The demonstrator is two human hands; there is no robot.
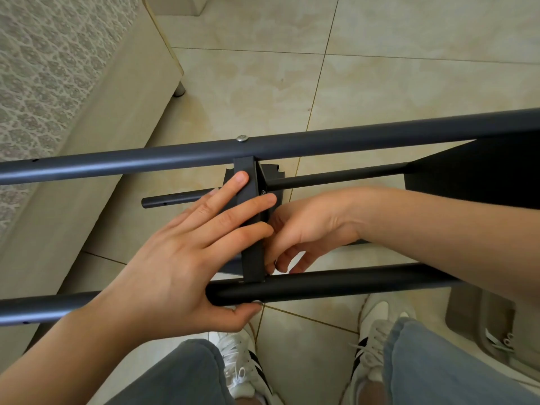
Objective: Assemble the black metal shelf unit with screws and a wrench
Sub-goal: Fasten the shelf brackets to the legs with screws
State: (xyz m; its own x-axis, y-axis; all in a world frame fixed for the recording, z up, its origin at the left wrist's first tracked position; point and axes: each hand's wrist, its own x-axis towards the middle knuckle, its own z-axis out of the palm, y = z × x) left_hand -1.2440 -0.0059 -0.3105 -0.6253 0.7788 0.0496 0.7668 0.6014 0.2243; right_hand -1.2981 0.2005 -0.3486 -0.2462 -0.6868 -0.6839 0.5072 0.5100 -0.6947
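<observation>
The black metal shelf unit lies on its side across the view. Its far tube (321, 141) carries a silver screw head (242, 138). A near tube (336, 283) runs below it, and a flat black crossbar (250, 176) joins the two. My left hand (190, 252) lays straight fingers over the crossbar while its thumb hooks under the near tube. My right hand (304, 229) reaches in from the right with curled fingers at the crossbar's right edge, just above the near tube. What those fingers pinch is hidden. A small screw (263, 192) shows on the crossbar.
A black shelf panel (473, 176) stands at the right, with a thin black rod (336, 178) leading to it. A beige bed frame (111, 121) with a patterned cover fills the left. Tiled floor lies below, with my feet in white shoes (242, 366).
</observation>
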